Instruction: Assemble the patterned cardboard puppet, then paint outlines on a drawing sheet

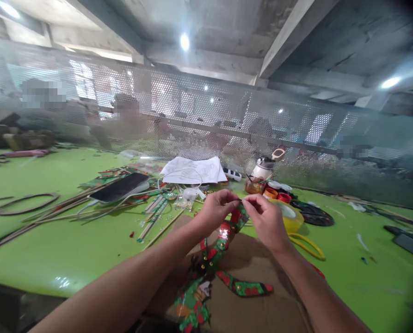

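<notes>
Ribbon (227, 233), red/green xmas print, is pinched at its top end btwn both hands. Left hand (216, 209) and right hand (267, 221) meet fingertip to fingertip, thumb + index closed on that end, both equally near. From the fingers the strip's long axis runs down and back twd the person, hanging over the cardboard sheet (248, 277). Yellow tape roll (290, 216) sits just past the right knuckles, phone (120, 187) well off left on the green table (70, 249).

— Are we finding any words, numbers or brand marks here?
— We are not reading any. The white paper sheet (193, 170) on the counter (53, 249) is showing faint line drawings only, and the patterned ribbon (223, 240) is carrying pictures, not lettering.
</notes>
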{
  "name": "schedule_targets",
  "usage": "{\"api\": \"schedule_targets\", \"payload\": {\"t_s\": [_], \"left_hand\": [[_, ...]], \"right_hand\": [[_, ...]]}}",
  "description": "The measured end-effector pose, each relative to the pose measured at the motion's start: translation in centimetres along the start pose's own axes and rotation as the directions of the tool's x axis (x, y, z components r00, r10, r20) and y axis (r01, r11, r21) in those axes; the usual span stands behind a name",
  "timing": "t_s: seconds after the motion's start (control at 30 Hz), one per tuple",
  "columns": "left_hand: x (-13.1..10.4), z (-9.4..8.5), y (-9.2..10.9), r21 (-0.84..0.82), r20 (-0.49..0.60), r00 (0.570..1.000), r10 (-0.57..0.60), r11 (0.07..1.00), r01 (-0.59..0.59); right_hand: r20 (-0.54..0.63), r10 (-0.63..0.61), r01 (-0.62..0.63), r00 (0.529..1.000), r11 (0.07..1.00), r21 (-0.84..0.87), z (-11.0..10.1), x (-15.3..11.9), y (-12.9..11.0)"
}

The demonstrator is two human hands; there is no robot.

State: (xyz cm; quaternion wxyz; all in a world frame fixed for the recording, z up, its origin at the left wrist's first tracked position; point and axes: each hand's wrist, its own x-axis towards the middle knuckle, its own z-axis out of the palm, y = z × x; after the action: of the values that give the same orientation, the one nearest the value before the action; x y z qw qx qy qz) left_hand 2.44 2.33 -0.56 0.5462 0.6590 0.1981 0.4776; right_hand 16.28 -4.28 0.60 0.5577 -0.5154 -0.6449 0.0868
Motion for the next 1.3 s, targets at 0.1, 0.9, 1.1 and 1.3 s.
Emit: {"api": "schedule_targets", "payload": {"t_s": [0.1, 0.9, 1.1, 1.3], "left_hand": [[-0.07, 0.13, 0.14, -0.025, -0.008, 1.0, -0.012, 1.0, 0.012], [-0.52, 0.18, 0.78, -0.069, 0.075, 0.995, -0.072, 0.995, 0.078], [-0.57, 0.21, 0.89, -0.039, 0.082, 0.995, -0.055, 0.998, 0.058], [-0.5, 0.17, 0.38, -0.006, 0.06, 0.997, -0.042, 0.999, 0.042]], "right_hand": [[0.019, 0.012, -0.013, 1.0, 0.999, 0.033, -0.13, 0.01, -0.11], [0.01, -0.306, 0.298, 0.952, 0.917, -0.266, -0.71, -0.2, -0.61], [0.03, -0.347, 0.339, 0.938, 0.89, -0.306, -0.71, -0.08, -0.3], [0.131, -0.375, 0.396, 0.917, 0.828, -0.397, -0.92, 0.41, -0.3]]}}
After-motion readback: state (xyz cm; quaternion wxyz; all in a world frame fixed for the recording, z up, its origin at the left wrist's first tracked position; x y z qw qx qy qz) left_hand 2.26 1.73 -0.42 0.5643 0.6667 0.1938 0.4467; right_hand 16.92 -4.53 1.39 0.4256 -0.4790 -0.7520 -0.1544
